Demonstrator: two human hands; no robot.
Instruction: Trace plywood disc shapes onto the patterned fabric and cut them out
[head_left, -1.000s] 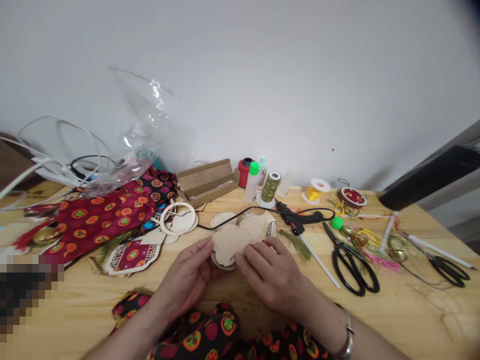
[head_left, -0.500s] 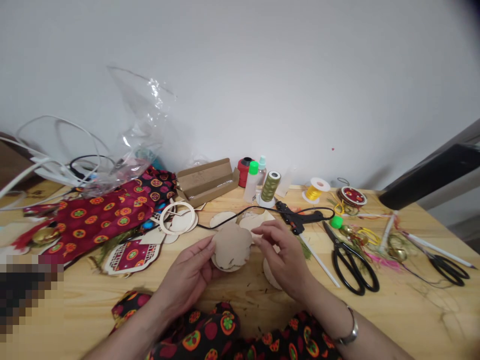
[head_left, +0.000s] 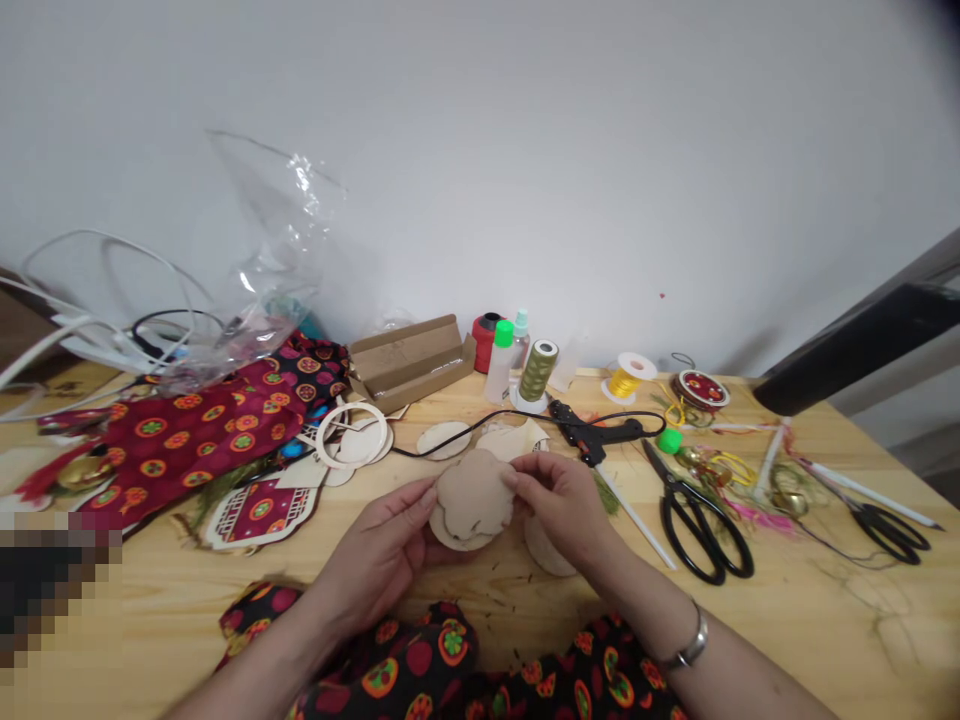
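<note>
Two thin, pale pieces overlap between my hands: a flower-shaped piece (head_left: pixel 475 492) on top and a round disc (head_left: pixel 448 538) beneath it. My left hand (head_left: pixel 391 535) grips the round disc at its left edge, thumb on top. At the upper right edge of the flower-shaped piece, my right hand (head_left: pixel 561 505) pinches it between thumb and fingers. Another pale disc (head_left: pixel 546 548) lies on the wood, partly under my right hand.
Black-handled scissors (head_left: pixel 705 530) and a glue gun (head_left: pixel 596 432) lie to the right. Behind stand a cardboard box (head_left: pixel 412 370) and a green thread spool (head_left: pixel 538 375). Patterned red fabric (head_left: pixel 202 430) and a wooden ring (head_left: pixel 322 435) are at the left.
My right fingers have closed on the flower-shaped piece, which has shifted up and right over the round disc. More of the disc shows below it. The view has shifted slightly.
</note>
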